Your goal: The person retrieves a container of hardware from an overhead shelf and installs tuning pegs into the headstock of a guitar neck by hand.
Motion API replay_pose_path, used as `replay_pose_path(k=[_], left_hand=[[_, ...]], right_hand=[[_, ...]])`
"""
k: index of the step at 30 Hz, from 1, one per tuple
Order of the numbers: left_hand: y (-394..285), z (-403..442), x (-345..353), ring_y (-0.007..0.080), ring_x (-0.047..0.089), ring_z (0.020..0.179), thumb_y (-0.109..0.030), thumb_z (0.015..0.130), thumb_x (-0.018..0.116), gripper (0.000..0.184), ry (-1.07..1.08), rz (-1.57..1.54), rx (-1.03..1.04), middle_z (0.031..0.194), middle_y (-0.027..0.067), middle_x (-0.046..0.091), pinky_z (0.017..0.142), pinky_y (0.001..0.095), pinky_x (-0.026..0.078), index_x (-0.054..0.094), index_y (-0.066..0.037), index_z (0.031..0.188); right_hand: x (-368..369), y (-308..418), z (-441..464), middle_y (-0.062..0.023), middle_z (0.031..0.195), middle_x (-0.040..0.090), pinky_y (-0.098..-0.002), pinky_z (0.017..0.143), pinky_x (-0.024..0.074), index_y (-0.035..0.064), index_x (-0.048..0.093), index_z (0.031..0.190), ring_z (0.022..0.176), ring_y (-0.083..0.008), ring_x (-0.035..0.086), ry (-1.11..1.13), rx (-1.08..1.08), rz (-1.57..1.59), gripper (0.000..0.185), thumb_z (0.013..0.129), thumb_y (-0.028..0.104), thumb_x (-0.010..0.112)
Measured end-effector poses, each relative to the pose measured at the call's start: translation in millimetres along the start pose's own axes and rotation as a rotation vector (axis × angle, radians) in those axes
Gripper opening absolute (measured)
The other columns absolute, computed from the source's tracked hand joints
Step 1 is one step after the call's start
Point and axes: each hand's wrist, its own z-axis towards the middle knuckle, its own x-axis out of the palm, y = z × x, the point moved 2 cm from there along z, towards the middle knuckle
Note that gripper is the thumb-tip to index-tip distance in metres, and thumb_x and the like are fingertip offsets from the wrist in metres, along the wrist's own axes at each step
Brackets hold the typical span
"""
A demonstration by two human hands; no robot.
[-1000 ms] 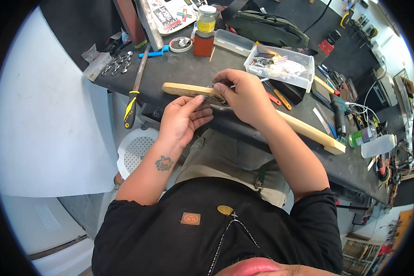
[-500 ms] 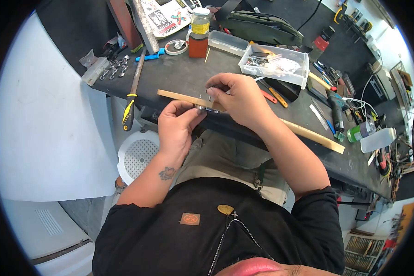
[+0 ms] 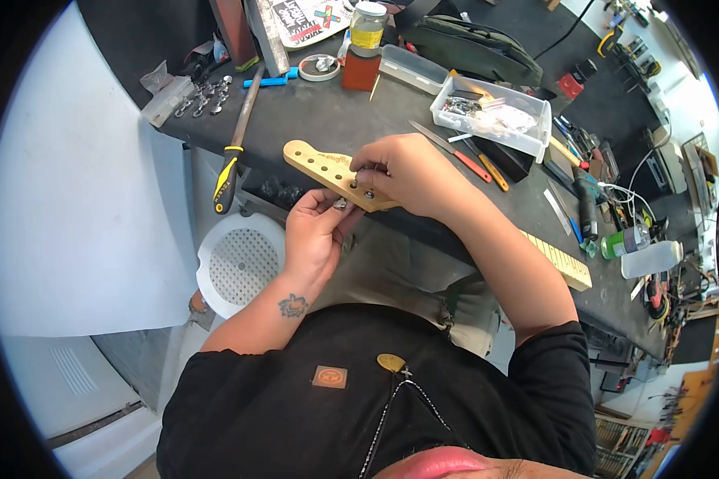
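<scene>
Bare left hand (image 3: pixel 315 226): thumb and fingers closed in a pinch, partly hidden. Bare left forearm (image 3: pixel 256 329): inner side upward, angled forward and inward, dark-lined flower-shaped tattoo (image 3: pixel 293 306). Bare right hand (image 3: pixel 407 172): back upward, fingers bent downward. Bare right arm (image 3: pixel 503 251): reaching forward and across leftward.

We lost the middle of the guitar neck (image 3: pixel 563 263) behind the right hand (image 3: pixel 414 174) and right forearm (image 3: pixel 507 251), right of centre. The headstock (image 3: pixel 314 164) hid several fingertips of the left hand (image 3: pixel 313 231), whose thumb partly covered a metal tuner (image 3: pixel 341 204). We could not read the small headstock lettering (image 3: pixel 334 157) or tell apart the tiny parts (image 3: pixel 460 105) in the plastic box (image 3: pixel 487 137), upper right. The top edge cut off the stickered sheet (image 3: pixel 307 24).
</scene>
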Motion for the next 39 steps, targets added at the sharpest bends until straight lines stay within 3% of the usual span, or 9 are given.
replay_pose_path(k=[4,25,28,31,34,37,39], left_hand=[[-1.6,0.1,1.2,0.0249,0.072,0.115,0.005,0.103,0.065,0.016,0.016,-0.019,-0.003,0.123,0.0160,0.072,0.108,0.0425,0.061,0.063,0.005,0.120],[-3.8,1.8,2.1,0.0268,0.073,0.113,0.007,0.102,0.064,0.018,-0.003,-0.030,-0.028,0.122,0.0182,0.072,0.108,0.0428,0.061,0.063,0.008,0.120],[-4.3,1.6,1.5,0.0265,0.074,0.111,0.006,0.102,0.064,0.017,-0.012,-0.015,-0.036,0.121,0.0183,0.072,0.107,0.0419,0.062,0.063,0.008,0.119],[-4.2,1.3,1.4,0.0262,0.074,0.111,0.006,0.102,0.064,0.016,-0.024,-0.024,-0.050,0.121,0.0184,0.072,0.106,0.0411,0.063,0.063,0.008,0.119],[-4.8,1.3,2.3,0.0260,0.074,0.111,0.007,0.102,0.064,0.016,-0.023,-0.028,-0.045,0.121,0.0184,0.072,0.105,0.0406,0.063,0.064,0.008,0.118],[-5.0,2.2,3.2,0.0260,0.074,0.110,0.007,0.102,0.064,0.016,-0.022,-0.022,-0.043,0.120,0.0182,0.072,0.105,0.0402,0.064,0.064,0.008,0.118],[-5.1,2.3,3.2,0.0259,0.074,0.110,0.006,0.102,0.065,0.015,-0.023,-0.018,-0.043,0.120,0.0180,0.072,0.104,0.0401,0.064,0.064,0.008,0.118]], right_hand=[[7.9,-1.5,-4.7,-0.0156,0.098,0.077,-0.0419,0.081,0.0585,0.0030,0.079,0.110,0.088,-0.0332,0.074,-0.144,-0.158,-0.064,0.021,0.092,0.013,0.079],[6.1,-4.0,3.3,-0.0134,0.089,0.077,-0.0402,0.076,0.0577,0.0056,0.081,0.104,0.082,-0.0292,0.074,-0.050,-0.038,0.014,0.018,0.089,0.016,0.083],[11.4,-15.5,9.7,-0.0158,0.097,0.078,-0.0440,0.082,0.0589,0.0080,0.082,0.107,0.088,-0.0352,0.074,-0.009,-0.145,-0.011,0.023,0.089,0.023,0.082],[2.4,-3.3,7.8,-0.0148,0.087,0.074,-0.0434,0.080,0.0565,0.0018,0.081,0.099,0.086,-0.0325,0.070,0.031,-0.146,-0.064,0.019,0.090,0.019,0.081],[-0.8,-9.0,12.4,-0.0166,0.088,0.073,-0.0447,0.080,0.0560,-0.0010,0.080,0.094,0.087,-0.0339,0.069,0.059,-0.039,-0.100,0.019,0.090,0.017,0.076],[1.9,-10.3,9.5,-0.0180,0.086,0.070,-0.0448,0.079,0.0558,-0.0023,0.078,0.092,0.086,-0.0341,0.069,-0.038,-0.189,-0.022,0.020,0.087,0.015,0.069],[-2.1,-7.8,7.9,-0.0182,0.085,0.069,-0.0446,0.079,0.0558,-0.0025,0.077,0.092,0.085,-0.0341,0.069,0.021,-0.156,-0.175,0.021,0.085,0.014,0.066]])
